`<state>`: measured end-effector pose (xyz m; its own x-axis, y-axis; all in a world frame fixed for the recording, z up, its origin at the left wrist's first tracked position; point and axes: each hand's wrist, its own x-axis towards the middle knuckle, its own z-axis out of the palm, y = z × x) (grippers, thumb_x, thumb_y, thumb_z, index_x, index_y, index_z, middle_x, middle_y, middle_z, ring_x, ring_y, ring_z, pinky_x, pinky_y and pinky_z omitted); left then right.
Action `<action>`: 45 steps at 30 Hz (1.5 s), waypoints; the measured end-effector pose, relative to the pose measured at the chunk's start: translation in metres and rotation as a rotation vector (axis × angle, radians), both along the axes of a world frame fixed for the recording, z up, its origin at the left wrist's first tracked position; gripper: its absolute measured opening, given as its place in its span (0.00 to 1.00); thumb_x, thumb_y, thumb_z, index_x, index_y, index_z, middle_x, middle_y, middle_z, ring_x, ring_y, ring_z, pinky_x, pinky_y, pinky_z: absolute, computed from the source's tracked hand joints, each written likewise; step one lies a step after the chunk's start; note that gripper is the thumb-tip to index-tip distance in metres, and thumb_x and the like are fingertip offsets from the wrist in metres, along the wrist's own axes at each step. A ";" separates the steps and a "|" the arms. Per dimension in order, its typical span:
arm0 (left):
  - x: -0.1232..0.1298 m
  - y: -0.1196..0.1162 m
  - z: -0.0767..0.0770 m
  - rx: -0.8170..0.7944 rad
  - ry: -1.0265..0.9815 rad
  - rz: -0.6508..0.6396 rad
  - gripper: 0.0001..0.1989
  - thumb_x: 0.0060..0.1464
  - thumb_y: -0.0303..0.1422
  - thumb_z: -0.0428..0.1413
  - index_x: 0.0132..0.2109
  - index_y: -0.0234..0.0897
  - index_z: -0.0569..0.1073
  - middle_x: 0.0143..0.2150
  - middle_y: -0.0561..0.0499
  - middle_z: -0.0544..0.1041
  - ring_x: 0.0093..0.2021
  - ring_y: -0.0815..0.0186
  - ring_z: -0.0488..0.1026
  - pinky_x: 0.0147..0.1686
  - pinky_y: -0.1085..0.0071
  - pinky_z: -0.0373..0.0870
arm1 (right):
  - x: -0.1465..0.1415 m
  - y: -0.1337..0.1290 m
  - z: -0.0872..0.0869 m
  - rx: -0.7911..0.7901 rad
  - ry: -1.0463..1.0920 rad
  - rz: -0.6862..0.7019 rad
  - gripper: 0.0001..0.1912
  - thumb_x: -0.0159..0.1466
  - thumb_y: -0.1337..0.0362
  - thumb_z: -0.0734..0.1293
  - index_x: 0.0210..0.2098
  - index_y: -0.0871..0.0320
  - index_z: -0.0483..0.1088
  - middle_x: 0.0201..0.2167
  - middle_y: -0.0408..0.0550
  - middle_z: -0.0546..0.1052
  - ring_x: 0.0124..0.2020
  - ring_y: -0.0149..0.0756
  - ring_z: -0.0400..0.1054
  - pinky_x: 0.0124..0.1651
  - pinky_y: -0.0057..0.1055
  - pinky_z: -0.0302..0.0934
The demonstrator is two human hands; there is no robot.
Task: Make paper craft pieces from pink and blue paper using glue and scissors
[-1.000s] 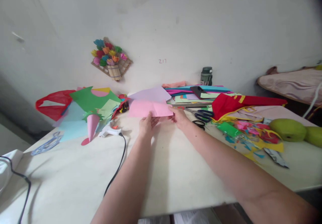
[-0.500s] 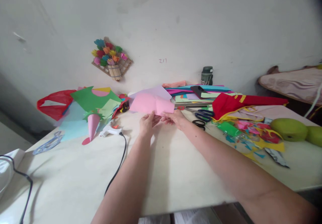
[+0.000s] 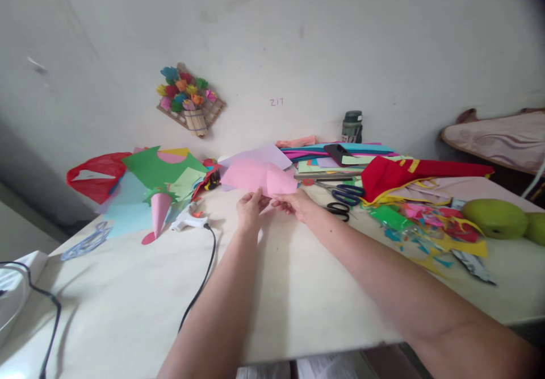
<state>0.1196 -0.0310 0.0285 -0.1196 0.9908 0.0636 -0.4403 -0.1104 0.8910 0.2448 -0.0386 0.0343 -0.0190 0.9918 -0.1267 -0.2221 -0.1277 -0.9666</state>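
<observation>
A sheet of pink paper point(image 3: 258, 175) with a crease down its middle is held above the table. My left hand point(image 3: 251, 205) pinches its lower edge near the middle, thumb on top. Close beside it, my right hand point(image 3: 293, 204) grips the same edge near the lower right corner. A lilac sheet point(image 3: 259, 155) shows behind the pink one. Left of my hands lies a white glue gun point(image 3: 189, 220) with a black cord. Beyond it is a pink paper cone point(image 3: 160, 211) with a green fringed top and a dark pink disc point(image 3: 148, 238) at its tip.
Two pairs of scissors point(image 3: 347, 194) lie right of my hands. Further right are a red cloth point(image 3: 392, 177), paper scraps point(image 3: 443, 231) and green fruit point(image 3: 494, 218). Stacked coloured sheets point(image 3: 366, 149), a phone point(image 3: 338, 153) and a bottle point(image 3: 352, 126) are at the back. A power strip point(image 3: 21, 274) sits at left.
The view has shifted slightly, so everything sits a little further right. Both hands keep hold of the pink paper, and its right part looks tilted slightly differently.
</observation>
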 end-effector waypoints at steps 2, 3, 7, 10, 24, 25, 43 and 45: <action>-0.003 0.004 0.000 -0.003 -0.051 0.055 0.14 0.34 0.35 0.61 0.22 0.33 0.63 0.17 0.55 0.69 0.21 0.70 0.70 0.33 0.67 0.69 | 0.000 0.000 0.001 -0.024 -0.018 0.003 0.06 0.50 0.68 0.68 0.26 0.66 0.69 0.15 0.47 0.74 0.13 0.25 0.63 0.11 0.17 0.46; -0.005 0.005 -0.001 -0.003 -0.071 0.076 0.15 0.34 0.35 0.61 0.22 0.33 0.62 0.17 0.56 0.68 0.20 0.70 0.70 0.33 0.67 0.69 | 0.000 0.000 0.000 -0.039 -0.030 0.005 0.06 0.50 0.68 0.68 0.25 0.66 0.68 0.15 0.47 0.73 0.13 0.25 0.63 0.11 0.18 0.46; -0.010 0.008 -0.001 0.002 -0.094 0.098 0.14 0.35 0.34 0.61 0.23 0.33 0.62 0.16 0.57 0.66 0.19 0.71 0.69 0.34 0.66 0.69 | 0.000 0.003 -0.002 -0.055 -0.066 0.023 0.07 0.50 0.67 0.68 0.24 0.66 0.68 0.15 0.47 0.73 0.13 0.26 0.64 0.11 0.18 0.48; -0.009 0.008 -0.001 -0.007 -0.110 0.106 0.13 0.36 0.34 0.60 0.24 0.34 0.62 0.16 0.57 0.66 0.19 0.72 0.68 0.34 0.66 0.69 | 0.000 0.006 -0.007 -0.044 -0.076 0.023 0.09 0.49 0.66 0.69 0.27 0.66 0.69 0.15 0.47 0.73 0.13 0.27 0.65 0.11 0.19 0.48; -0.021 0.017 0.004 0.001 -0.150 0.310 0.09 0.46 0.33 0.53 0.25 0.33 0.62 0.18 0.56 0.67 0.20 0.71 0.69 0.33 0.66 0.70 | -0.001 -0.001 0.002 -0.073 -0.075 0.042 0.06 0.52 0.69 0.67 0.23 0.67 0.67 0.14 0.47 0.73 0.13 0.25 0.65 0.10 0.17 0.47; -0.022 0.017 0.005 -0.005 -0.155 0.331 0.08 0.47 0.32 0.53 0.25 0.33 0.62 0.18 0.56 0.67 0.21 0.71 0.70 0.33 0.67 0.70 | 0.000 -0.001 0.001 -0.073 -0.071 0.045 0.05 0.52 0.70 0.67 0.23 0.67 0.67 0.13 0.47 0.73 0.12 0.25 0.64 0.10 0.17 0.47; -0.037 0.020 0.009 -0.074 -0.065 0.438 0.05 0.45 0.29 0.54 0.26 0.33 0.65 0.18 0.51 0.71 0.20 0.68 0.71 0.29 0.67 0.72 | 0.025 0.015 -0.008 -0.005 -0.076 0.083 0.07 0.49 0.71 0.68 0.27 0.66 0.67 0.13 0.46 0.72 0.13 0.27 0.64 0.11 0.18 0.47; -0.038 0.020 0.007 -0.059 -0.080 0.451 0.07 0.43 0.28 0.57 0.24 0.33 0.64 0.17 0.53 0.70 0.19 0.69 0.71 0.29 0.67 0.72 | 0.028 0.017 -0.009 -0.001 -0.084 0.081 0.07 0.50 0.70 0.68 0.27 0.66 0.67 0.13 0.46 0.72 0.13 0.27 0.64 0.11 0.18 0.48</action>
<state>0.0812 -0.0108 0.0357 -0.5419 0.8403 -0.0185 -0.4279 -0.2569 0.8665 0.2732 -0.0214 0.0251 -0.0880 0.9873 -0.1325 -0.1297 -0.1433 -0.9812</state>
